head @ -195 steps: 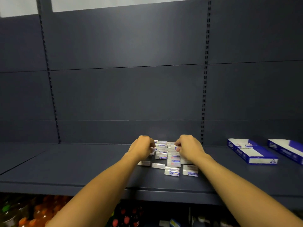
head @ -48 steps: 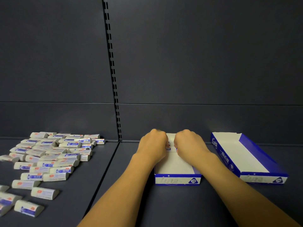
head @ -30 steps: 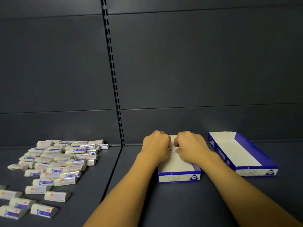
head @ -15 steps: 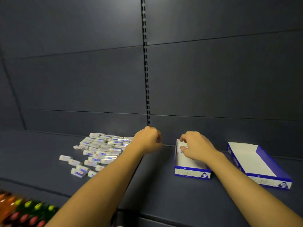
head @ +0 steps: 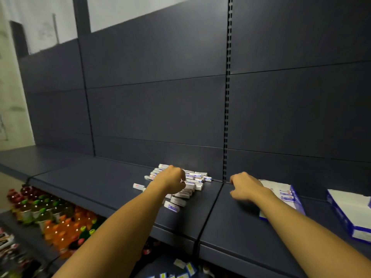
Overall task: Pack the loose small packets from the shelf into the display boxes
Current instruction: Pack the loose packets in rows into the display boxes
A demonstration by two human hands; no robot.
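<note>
A pile of small white-and-blue packets (head: 191, 182) lies on the dark shelf (head: 112, 185) near the slotted upright. My left hand (head: 172, 180) is on top of the pile, fingers curled down around packets; its fingertips are hidden among them. My right hand (head: 245, 186) hovers over bare shelf between the pile and the nearer display box (head: 297, 199), fingers loosely bent and holding nothing. That blue-and-white box holds a few packets (head: 286, 195) at its far end. A second display box (head: 349, 213) sits at the right edge.
Single packets (head: 139, 186) lie loose at the pile's left and front. The shelf's front edge (head: 180, 235) runs diagonally below my arms. Bottles with coloured caps (head: 60, 223) fill the lower shelf at the left. More small packets (head: 184, 266) lie on the shelf below.
My left hand has moved left from beside the box onto the packet pile. My right hand has left the box and moved left over bare shelf. The view has swung left.
</note>
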